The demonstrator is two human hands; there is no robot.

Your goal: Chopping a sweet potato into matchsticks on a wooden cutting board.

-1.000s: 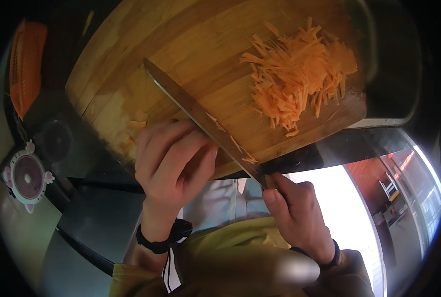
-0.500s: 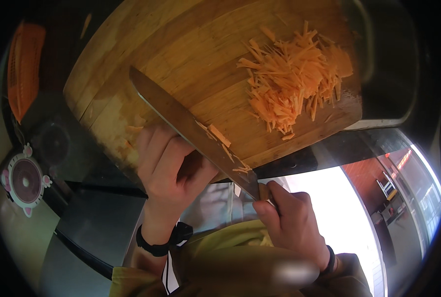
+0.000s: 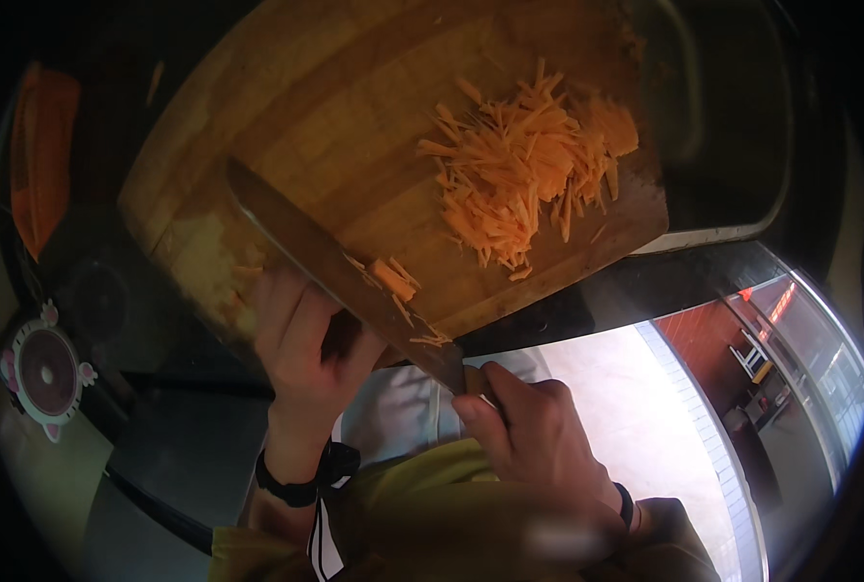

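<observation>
My right hand (image 3: 534, 422) is wrapped round the handle of a large kitchen knife (image 3: 330, 267). Its blade slants up and left across the wooden cutting board (image 3: 354, 116). Fingers bent, my left hand (image 3: 306, 335) rests at the board's near left edge, knuckles against the blade; whatever lies under those fingers is hidden. A few freshly cut carrot sticks (image 3: 393, 278) lie along the far side of the blade, and thin shreds cling to it near the handle. A heap of carrot strips (image 3: 524, 179) covers the board's right part.
Left of the board lies an orange packet or net-like bag (image 3: 42, 160). Closer to me on that side is a round white fan-like thing with pink trim (image 3: 47, 373). A dark, pale-edged basin (image 3: 723, 126) borders the board's right. Bright floor (image 3: 607, 407) shows below the counter.
The board, heap and hands appear shifted left in the view. More carrot sticks now lie beside the blade. Both hands keep about the same pose.
</observation>
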